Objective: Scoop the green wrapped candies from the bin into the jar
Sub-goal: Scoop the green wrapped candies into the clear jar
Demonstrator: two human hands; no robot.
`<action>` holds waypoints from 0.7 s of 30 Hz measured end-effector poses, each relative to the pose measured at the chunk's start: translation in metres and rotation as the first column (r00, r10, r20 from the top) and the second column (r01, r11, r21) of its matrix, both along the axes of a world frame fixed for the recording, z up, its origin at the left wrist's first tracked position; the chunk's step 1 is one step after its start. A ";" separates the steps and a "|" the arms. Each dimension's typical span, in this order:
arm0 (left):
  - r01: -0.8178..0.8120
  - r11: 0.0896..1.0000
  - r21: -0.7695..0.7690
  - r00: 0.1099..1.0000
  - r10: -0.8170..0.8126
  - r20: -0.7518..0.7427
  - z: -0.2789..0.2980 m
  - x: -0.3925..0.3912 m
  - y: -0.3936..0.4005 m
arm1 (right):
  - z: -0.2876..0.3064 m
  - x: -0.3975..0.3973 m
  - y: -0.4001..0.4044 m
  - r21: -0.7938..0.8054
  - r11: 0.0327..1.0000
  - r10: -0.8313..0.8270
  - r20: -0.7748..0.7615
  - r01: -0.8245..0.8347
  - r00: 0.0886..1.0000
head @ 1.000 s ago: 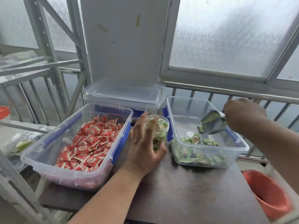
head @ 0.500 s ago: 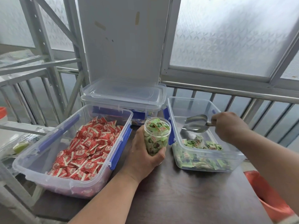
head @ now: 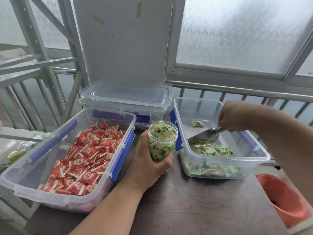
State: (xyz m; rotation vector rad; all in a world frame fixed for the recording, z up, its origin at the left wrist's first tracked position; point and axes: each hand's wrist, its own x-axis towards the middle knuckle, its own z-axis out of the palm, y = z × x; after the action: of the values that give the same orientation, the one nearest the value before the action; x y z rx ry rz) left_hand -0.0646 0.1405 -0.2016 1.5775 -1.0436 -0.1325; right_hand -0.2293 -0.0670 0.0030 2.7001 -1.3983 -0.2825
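A clear plastic jar [head: 162, 138] stands upright on the dark table, filled to the brim with green wrapped candies. My left hand [head: 149, 160] is wrapped around its lower part. To the right sits a clear bin [head: 225, 163] with green wrapped candies [head: 213, 150] heaped along its near side and one loose candy [head: 197, 123] at the back. My right hand [head: 237, 116] grips the handle of a metal scoop [head: 204, 136], whose bowl points left and down, its tip on the candy pile inside the bin.
A large clear bin of red wrapped candies [head: 84, 156] stands left of the jar. Behind it is a closed lidded bin [head: 125, 100] under a grey panel. An orange bucket [head: 284, 199] sits below the table's right edge. Metal racking stands at the left, a railing behind.
My right hand has lowered the scoop from above the bin down onto the green candies. My left hand shifted from the jar's rim to a grip around its body.
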 end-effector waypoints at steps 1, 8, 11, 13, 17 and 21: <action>-0.004 1.000 0.001 1.000 0.004 0.004 0.000 0.000 0.000 | -0.003 0.004 0.004 -0.038 0.999 0.027 -0.017 -0.028 0.999; 0.013 1.000 -0.009 1.000 -0.013 -0.011 0.000 -0.002 0.000 | -0.067 0.045 -0.011 -0.116 0.993 0.046 0.173 -0.026 0.984; 0.005 1.000 -0.009 1.000 -0.005 -0.003 -0.002 0.000 -0.001 | -0.085 0.057 -0.021 -0.099 0.995 0.038 0.226 -0.016 0.973; -0.003 1.000 -0.006 1.000 0.003 -0.002 -0.004 0.000 -0.002 | -0.096 0.062 -0.029 -0.053 0.999 0.025 0.230 -0.014 0.973; -0.001 1.000 0.005 1.000 0.001 -0.007 -0.006 0.001 -0.003 | -0.105 0.066 -0.031 0.098 0.995 -0.050 0.166 0.034 0.985; -0.015 1.000 0.022 1.000 0.015 0.003 -0.005 0.002 -0.003 | -0.106 0.064 -0.029 0.189 0.975 -0.162 0.222 0.121 0.962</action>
State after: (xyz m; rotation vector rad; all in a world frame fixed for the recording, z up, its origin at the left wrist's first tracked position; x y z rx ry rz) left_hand -0.0629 0.1370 -0.2062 1.6052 -1.0349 -0.1317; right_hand -0.1652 -0.0963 -0.1029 2.8556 -1.7124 -0.0979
